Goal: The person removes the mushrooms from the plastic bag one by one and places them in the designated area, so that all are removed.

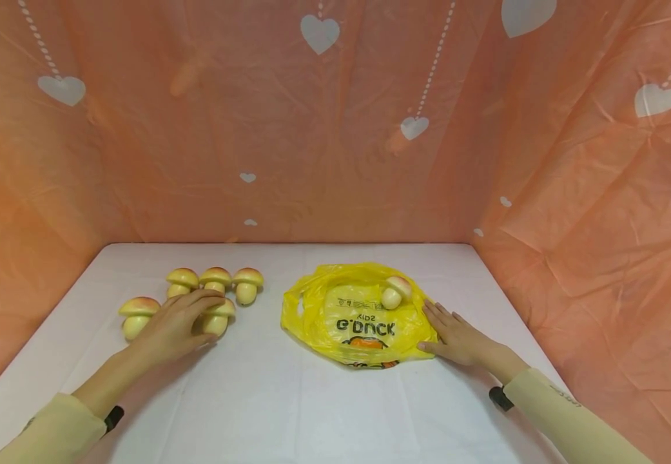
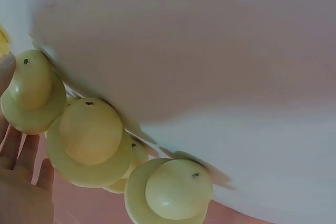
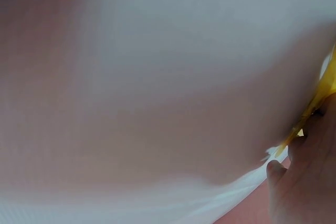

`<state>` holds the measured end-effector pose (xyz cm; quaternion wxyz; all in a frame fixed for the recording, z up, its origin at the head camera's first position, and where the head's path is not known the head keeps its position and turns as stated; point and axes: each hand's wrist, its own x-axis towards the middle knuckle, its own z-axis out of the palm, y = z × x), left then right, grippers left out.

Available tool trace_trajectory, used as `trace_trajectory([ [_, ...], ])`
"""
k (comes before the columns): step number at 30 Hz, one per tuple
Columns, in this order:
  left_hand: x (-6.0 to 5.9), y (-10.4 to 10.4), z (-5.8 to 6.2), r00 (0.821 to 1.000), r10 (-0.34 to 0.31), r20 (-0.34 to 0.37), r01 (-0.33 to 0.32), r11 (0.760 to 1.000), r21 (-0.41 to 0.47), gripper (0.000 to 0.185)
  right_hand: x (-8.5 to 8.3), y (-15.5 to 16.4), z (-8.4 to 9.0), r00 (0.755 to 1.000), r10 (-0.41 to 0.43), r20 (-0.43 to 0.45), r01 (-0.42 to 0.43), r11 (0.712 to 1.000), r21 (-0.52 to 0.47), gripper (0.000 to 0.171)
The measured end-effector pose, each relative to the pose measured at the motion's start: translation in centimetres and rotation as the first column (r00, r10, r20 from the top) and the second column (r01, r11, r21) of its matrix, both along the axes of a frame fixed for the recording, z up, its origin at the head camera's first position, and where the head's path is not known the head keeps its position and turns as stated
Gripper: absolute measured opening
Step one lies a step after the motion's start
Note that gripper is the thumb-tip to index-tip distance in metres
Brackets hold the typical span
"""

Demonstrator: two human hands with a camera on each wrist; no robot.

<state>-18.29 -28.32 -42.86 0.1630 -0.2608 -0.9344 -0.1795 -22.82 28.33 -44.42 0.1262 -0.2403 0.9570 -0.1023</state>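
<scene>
At the left of the table in the head view, my left hand (image 1: 175,325) pinches a toy mushroom (image 1: 217,320) with a pale stem and a yellow-red cap. In the left wrist view, that mushroom (image 2: 31,90) sits between the thumb and the fingers. More toy mushrooms stand around the hand, one mushroom (image 1: 136,319) to its left and another mushroom (image 1: 247,285) at the back. A yellow plastic bag (image 1: 312,328) with printed letters lies flat at centre right, with one mushroom (image 1: 396,293) on it. My right hand (image 1: 463,338) rests with straight fingers on the bag's right edge.
A white cloth covers the table (image 1: 242,399). An orange curtain (image 1: 289,148) with white hearts hangs behind the table and at both sides. Each wrist wears a black band (image 1: 500,398).
</scene>
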Motion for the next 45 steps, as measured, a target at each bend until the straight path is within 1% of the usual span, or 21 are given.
trace_trajectory([
  [8,-0.1,0.7,0.2,0.998,-0.02,-0.053,0.021,1.0,0.018,0.072,0.1,0.1,0.1,1.0,-0.004,0.011,0.004,1.0,-0.006,0.097],
  [14,-0.8,2.0,0.7,0.991,-0.052,-0.121,0.058,0.997,0.05,0.067,0.1,0.2,0.0,1.0,0.004,-0.003,-0.004,1.0,-0.016,0.096],
  [16,-1.1,2.6,0.8,0.986,-0.062,-0.153,0.073,0.995,0.072,0.064,0.1,0.3,-0.1,1.0,0.009,-0.006,-0.009,1.0,-0.019,0.095],
  [18,-1.3,3.2,0.9,0.983,-0.066,-0.169,0.084,0.991,0.102,0.061,0.2,0.4,-0.3,1.0,0.01,-0.003,-0.01,1.0,-0.02,0.095],
  [21,-1.6,4.2,0.9,0.984,-0.066,-0.167,0.09,0.986,0.14,0.06,0.2,0.4,-0.3,1.0,0.01,-0.001,-0.01,1.0,-0.019,0.095],
  [23,-1.8,5.0,1.0,0.986,-0.067,-0.151,0.092,0.982,0.163,0.06,0.2,0.4,-0.3,1.0,0.009,-0.001,-0.009,1.0,-0.02,0.095],
  [26,-2.4,6.1,1.1,0.987,-0.08,-0.138,0.105,0.977,0.184,0.061,0.2,0.3,-0.2,1.0,0.01,-0.005,-0.01,1.0,-0.021,0.094],
  [31,-3.6,8.2,1.2,0.979,-0.121,-0.163,0.15,0.971,0.184,0.061,0.2,0.3,-0.1,1.0,0.01,-0.005,-0.01,1.0,-0.018,0.094],
  [35,-4.4,10.0,1.4,0.972,-0.158,-0.176,0.192,0.962,0.195,0.061,0.2,0.2,-0.1,1.0,0.001,-0.001,-0.001,1.0,-0.016,0.094],
  [45,-5.6,14.7,2.0,0.97,-0.217,-0.112,0.237,0.947,0.218,0.061,0.2,0.1,0.0,1.0,0.002,0.007,-0.001,1.0,-0.011,0.095],
])
